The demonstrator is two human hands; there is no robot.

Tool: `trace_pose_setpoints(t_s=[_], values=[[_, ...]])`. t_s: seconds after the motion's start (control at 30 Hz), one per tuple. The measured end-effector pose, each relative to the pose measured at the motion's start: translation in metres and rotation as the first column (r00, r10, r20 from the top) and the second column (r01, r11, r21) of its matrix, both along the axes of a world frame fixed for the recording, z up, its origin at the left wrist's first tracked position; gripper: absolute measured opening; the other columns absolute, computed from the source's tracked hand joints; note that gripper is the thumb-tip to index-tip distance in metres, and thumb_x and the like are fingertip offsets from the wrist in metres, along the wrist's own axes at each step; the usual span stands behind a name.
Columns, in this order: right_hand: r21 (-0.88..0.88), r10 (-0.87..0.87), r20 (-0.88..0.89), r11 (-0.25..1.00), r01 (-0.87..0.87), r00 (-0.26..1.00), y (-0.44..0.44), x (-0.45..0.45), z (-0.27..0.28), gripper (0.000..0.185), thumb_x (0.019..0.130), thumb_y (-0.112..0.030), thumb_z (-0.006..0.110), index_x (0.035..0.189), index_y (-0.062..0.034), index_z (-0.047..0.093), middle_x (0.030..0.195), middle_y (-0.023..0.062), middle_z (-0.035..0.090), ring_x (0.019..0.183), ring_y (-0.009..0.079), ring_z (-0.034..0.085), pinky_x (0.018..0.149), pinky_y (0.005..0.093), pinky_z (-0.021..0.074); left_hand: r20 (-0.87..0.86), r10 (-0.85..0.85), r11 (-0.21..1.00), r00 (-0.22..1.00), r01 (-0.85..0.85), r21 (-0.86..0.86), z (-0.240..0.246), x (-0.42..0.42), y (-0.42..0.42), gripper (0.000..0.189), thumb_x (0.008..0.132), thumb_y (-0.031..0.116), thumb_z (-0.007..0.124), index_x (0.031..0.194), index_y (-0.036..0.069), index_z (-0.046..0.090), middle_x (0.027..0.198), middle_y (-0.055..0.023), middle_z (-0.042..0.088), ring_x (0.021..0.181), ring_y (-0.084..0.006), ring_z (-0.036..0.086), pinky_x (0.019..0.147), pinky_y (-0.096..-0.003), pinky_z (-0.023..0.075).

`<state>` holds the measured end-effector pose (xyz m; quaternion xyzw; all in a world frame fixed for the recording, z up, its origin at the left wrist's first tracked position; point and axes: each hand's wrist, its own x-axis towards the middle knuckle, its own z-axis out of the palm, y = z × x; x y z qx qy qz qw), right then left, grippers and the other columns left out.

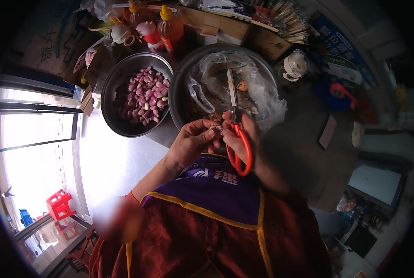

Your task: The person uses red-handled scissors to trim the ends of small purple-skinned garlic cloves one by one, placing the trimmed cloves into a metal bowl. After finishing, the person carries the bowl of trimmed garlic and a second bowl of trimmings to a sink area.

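Observation:
My left hand (195, 139) pinches a small pale-purple clove (216, 130), which looks like garlic, between thumb and fingers. My right hand (243, 139) holds red-handled scissors (233, 97), blades pointing away from me; its thumb and fingertips are also at the clove. Both hands are at the near rim of a large metal basin (179, 107) that holds a crumpled clear plastic bag (268, 100) and brown skins or scraps. To its left, a metal bowl (111, 120) contains many purple-skinned cloves (148, 92) and a few pale ones.
Behind the basins stand yellow-capped bottles (170, 29), a cardboard box (217, 26) and bundled wooden sticks (290, 22). A white ceramic-looking cup (295, 65) stands at the back right. A phone (327, 132) lies on the table (297, 160) at the right. A red plastic stool (61, 205) is at the lower left.

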<state>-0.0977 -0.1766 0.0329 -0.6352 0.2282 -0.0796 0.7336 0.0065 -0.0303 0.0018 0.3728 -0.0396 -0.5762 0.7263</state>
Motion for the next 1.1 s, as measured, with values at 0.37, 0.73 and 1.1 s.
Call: trace_pose_setpoints(t_s=[0.37,0.73,1.1], values=[[0.003,-0.103,0.043,0.995,0.103,0.994,-0.007,0.001,-0.007,0.032,0.078,0.004,0.058,0.109,0.0017,0.05,0.082,0.0028,0.054,0.071,0.0082,0.052,0.066,0.0221,0.0449,0.13,0.069,0.997,0.989,-0.063,-0.053,-0.006,0.01,0.007,0.022,0.097,0.009,0.053,0.118,0.005,0.054,0.098,-0.006,0.063,0.078,-0.014,0.063,0.063,-0.024,0.0524],[-0.265,-0.003,0.062,0.964,0.02,0.998,-0.016,-0.002,-0.024,0.03,0.08,0.001,0.065,0.107,0.003,0.051,0.083,0.0069,0.059,0.072,0.0126,0.06,0.065,0.026,0.0501,0.088,0.634,0.773,0.768,-0.634,-0.04,-0.035,0.087,0.063,0.022,0.101,0.02,0.046,0.116,0.005,0.053,0.096,-0.0065,0.062,0.08,-0.0188,0.061,0.065,-0.0269,0.0479],[-0.369,-0.02,-0.008,0.929,0.016,1.0,-0.019,-0.01,-0.026,0.032,0.08,-0.002,0.068,0.107,0.0011,0.052,0.081,0.0064,0.061,0.075,0.0131,0.063,0.067,0.0267,0.051,0.198,0.233,0.972,0.952,-0.223,-0.07,0.0,0.023,0.017,0.019,0.101,0.01,0.045,0.119,0.006,0.047,0.115,-0.0178,0.06,0.102,-0.0268,0.065,0.086,-0.0348,0.0548]])
